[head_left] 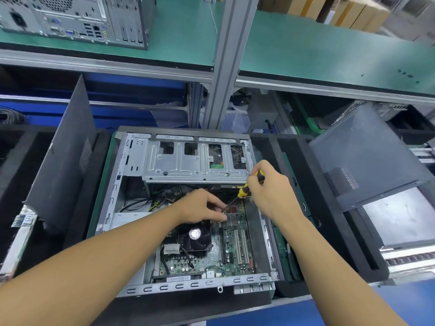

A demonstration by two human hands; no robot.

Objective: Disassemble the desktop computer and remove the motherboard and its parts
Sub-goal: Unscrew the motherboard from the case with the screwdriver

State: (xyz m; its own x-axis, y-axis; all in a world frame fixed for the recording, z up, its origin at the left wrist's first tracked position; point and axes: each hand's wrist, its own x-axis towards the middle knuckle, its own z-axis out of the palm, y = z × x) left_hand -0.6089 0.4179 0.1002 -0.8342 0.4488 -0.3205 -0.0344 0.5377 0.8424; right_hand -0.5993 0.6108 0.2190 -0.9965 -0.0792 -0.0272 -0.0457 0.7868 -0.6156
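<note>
The open computer case (188, 287) lies on its side on black foam on the counter (400, 300), straight below the camera. Inside the case, the green motherboard (235, 245) fills the near right part, still seated, with the black CPU fan (195, 234) on its left half. The silver drive cage (188, 165) spans the far end of the case.

The right hand (270, 191) reaches over the case's right wall, its fingers wrapped round the yellow-and-black handle of a screwdriver (244, 190). The shaft slants down and to the left, with its tip at the far edge of the motherboard.

The left hand (200, 205) hovers over the middle of the case, just beyond the fan. Its fingers are curled, and thumb and forefinger come together right at the screwdriver's tip. Whether they pinch the shaft, a screw or nothing cannot be told.

A dark side panel (63, 156) leans upright left of the case.
</note>
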